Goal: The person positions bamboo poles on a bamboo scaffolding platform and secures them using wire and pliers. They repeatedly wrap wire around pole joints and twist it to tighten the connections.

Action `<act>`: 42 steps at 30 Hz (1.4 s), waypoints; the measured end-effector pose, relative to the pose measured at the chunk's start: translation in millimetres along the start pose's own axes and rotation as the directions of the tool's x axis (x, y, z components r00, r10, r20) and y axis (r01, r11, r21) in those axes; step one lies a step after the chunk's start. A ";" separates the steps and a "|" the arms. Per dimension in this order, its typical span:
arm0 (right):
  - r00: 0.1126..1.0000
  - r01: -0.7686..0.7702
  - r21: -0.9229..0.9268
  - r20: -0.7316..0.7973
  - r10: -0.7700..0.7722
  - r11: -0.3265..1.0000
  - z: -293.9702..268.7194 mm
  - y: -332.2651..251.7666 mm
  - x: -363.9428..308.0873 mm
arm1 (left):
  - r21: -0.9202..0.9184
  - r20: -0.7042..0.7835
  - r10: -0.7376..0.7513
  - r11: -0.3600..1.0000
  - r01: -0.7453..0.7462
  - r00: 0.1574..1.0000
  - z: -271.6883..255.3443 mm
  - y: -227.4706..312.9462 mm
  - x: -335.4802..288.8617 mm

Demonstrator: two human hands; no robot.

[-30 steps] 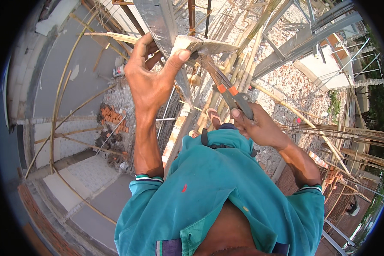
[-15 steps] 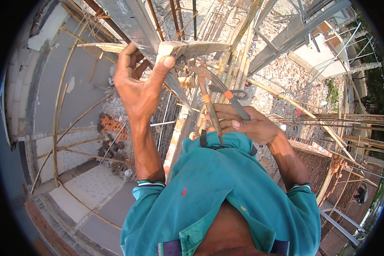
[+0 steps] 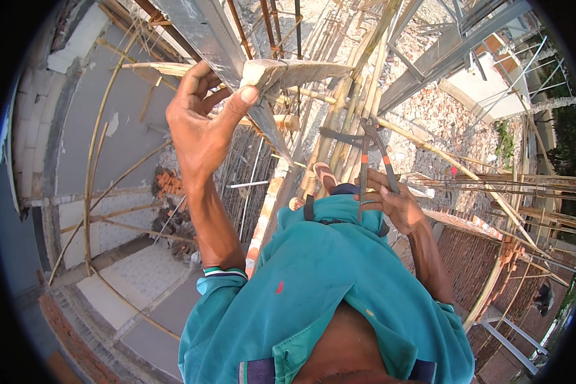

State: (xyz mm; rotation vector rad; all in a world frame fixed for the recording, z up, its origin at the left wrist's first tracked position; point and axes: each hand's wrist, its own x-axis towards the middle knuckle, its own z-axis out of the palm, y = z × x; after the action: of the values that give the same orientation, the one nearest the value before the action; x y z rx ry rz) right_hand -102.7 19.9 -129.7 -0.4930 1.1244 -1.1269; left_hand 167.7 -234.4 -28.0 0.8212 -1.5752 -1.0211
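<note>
My left hand [image 3: 205,115] is raised at a grey metal beam [image 3: 221,48]. Its thumb lies against the thick end of a pale wooden board [image 3: 294,73], and its fingers curl on the beam's left side, partly hidden. Across the beam the board sticks out to the right. In my right hand [image 3: 397,205] is a pair of rusty pincers [image 3: 369,144] with orange bands on the handles. Their head points away from me, clear of the board, and the handles are spread apart. A dark metal piece [image 3: 341,136] shows beside the pincers' head; what it is I cannot make out.
Bamboo poles [image 3: 339,128] run beneath my sandalled foot [image 3: 325,176]. Upright rusty rebar [image 3: 269,29] stands behind the board. Another steel beam [image 3: 454,54] slants at the upper right. Rubble, loose bricks [image 3: 170,182] and a brick wall [image 3: 461,253] lie far below.
My right hand has drawn the pincers away from the board, to the right and nearer me. My left hand keeps its place at the beam and board.
</note>
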 end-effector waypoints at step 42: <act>0.867 0.247 0.648 -0.480 0.134 0.721 -85.6 156.1 -42.7 | -0.125 0.098 -0.040 0.991 0.052 0.994 -25.6 -12.3 24.1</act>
State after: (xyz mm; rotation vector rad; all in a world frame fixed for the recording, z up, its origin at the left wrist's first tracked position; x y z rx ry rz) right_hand -108.0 138.5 -269.1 0.3982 1.0085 -1.6886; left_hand 187.3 -266.0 -27.3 0.7333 -1.5594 -1.1966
